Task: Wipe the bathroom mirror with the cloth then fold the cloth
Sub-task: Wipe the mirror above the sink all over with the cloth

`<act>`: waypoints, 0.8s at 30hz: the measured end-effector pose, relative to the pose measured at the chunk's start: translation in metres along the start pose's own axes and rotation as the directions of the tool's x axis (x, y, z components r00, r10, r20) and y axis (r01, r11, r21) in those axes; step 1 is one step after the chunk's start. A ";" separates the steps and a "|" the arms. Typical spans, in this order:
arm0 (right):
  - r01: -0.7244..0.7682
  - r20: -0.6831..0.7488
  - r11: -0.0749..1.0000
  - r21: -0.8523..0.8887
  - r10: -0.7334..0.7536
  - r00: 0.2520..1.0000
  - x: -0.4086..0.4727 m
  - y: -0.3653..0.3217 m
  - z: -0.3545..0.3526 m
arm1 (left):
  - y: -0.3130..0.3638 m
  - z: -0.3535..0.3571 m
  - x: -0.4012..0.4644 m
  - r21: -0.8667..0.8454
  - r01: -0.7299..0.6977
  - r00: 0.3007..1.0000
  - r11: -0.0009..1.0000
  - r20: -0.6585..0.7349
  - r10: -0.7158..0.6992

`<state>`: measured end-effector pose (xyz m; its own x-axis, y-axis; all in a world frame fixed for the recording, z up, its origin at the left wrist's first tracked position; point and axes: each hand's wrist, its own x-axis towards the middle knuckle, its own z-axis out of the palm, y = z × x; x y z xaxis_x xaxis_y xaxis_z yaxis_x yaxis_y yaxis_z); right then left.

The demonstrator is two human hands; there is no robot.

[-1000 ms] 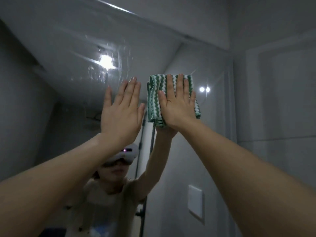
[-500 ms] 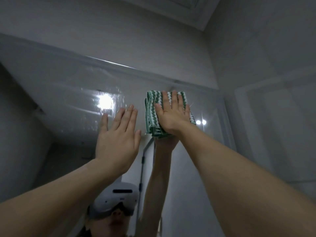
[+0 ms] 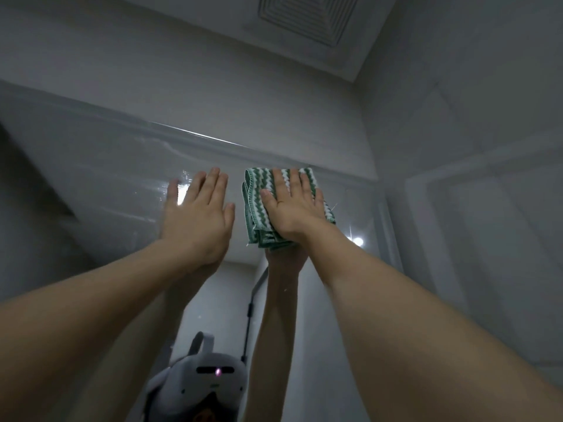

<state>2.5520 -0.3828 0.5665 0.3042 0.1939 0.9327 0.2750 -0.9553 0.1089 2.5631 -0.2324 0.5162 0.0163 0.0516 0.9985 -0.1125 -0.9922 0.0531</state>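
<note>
A green and white zigzag cloth point(image 3: 255, 208), folded into a thick pad, lies flat against the mirror point(image 3: 100, 184) just under its top edge. My right hand point(image 3: 294, 205) presses on the cloth with straight fingers, covering most of it. My left hand point(image 3: 198, 217) rests flat on the bare glass beside it, fingers straight and together. Both arms reach up from the bottom of the view. The glass reflects my arms and a headset.
The mirror's top edge point(image 3: 195, 135) runs across above my hands. A side wall point(image 3: 475, 208) meets the mirror close on the right. A ceiling vent point(image 3: 307, 16) is overhead. A bright light reflection point(image 3: 359, 241) shows right of the cloth.
Both hands have slid up the mirror, the right one carrying the cloth to just below the top edge. The view has tilted upward toward the ceiling.
</note>
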 end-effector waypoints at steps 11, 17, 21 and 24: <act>-0.016 -0.160 1.000 -0.024 0.012 0.987 0.008 0.005 0.007 | 0.001 0.007 -0.001 -0.048 -0.005 0.995 0.999 -0.095 0.001; -0.047 -0.145 0.998 -0.038 0.041 0.989 -0.001 0.001 0.011 | -0.001 0.011 -0.004 -0.035 -0.003 0.997 0.999 -0.081 0.000; -0.044 -0.140 0.999 -0.025 0.040 0.989 -0.014 0.001 0.015 | -0.003 0.013 -0.013 -0.047 -0.002 0.996 0.999 -0.095 -0.002; -0.052 -0.140 0.999 -0.013 0.049 0.989 -0.024 0.002 0.019 | -0.004 0.014 -0.025 -0.045 -0.019 0.995 0.999 -0.094 0.015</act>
<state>2.5626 -0.3854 0.5381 0.1863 0.1133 0.9760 0.2474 -0.9667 0.0650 2.5770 -0.2314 0.4904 -0.0786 0.0469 0.9958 -0.1570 -0.9870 0.0341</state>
